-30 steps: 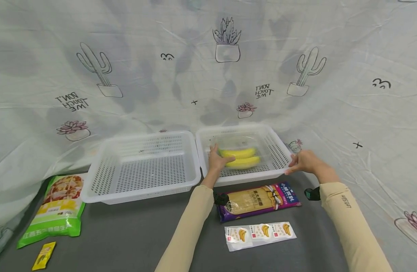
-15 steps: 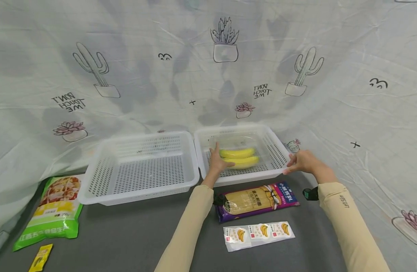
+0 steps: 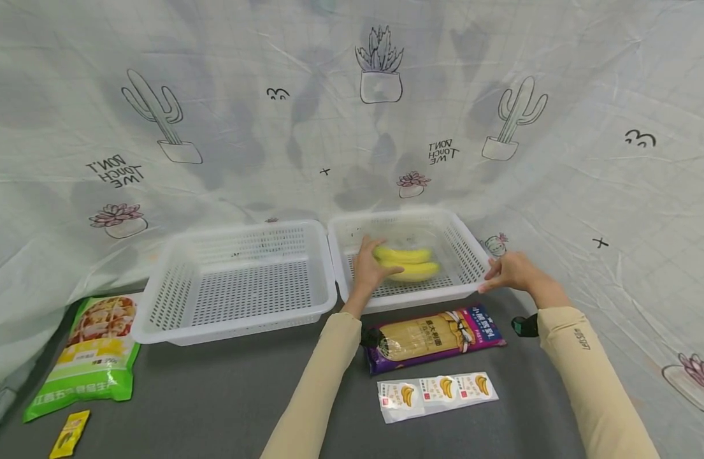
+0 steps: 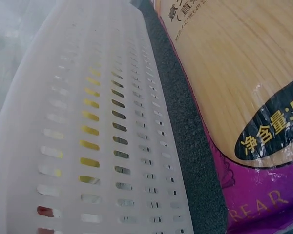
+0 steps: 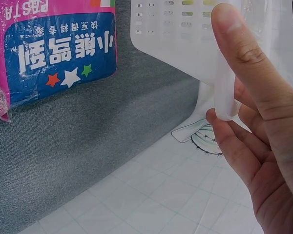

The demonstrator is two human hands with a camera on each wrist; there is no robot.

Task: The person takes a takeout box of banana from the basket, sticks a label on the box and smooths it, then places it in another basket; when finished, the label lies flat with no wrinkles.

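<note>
Yellow bananas [image 3: 411, 271] in what looks like a clear wrapper lie inside the right white plastic basket [image 3: 420, 297]. My left hand [image 3: 366, 271] reaches over that basket's front rim and grips the bananas at their left end, thumb on the near side and fingers on the far side. In the left wrist view the basket wall [image 4: 102, 146] hides the hand, and yellow shows through its slots. My right hand [image 3: 512, 273] pinches the basket's right front corner; in the right wrist view the thumb [image 5: 246, 53] lies over the rim with fingers beneath.
A second white basket [image 3: 231, 330] stands to the left. A pasta packet [image 3: 434, 338] and a strip of banana stickers [image 3: 438, 396] lie in front of the right basket. At far left are a green food bag [image 3: 90, 357] and a small yellow packet [image 3: 69, 435].
My left hand's fingers have curled in around the bananas, which have shifted slightly and now lie closer together. My right hand keeps its hold on the basket corner.
</note>
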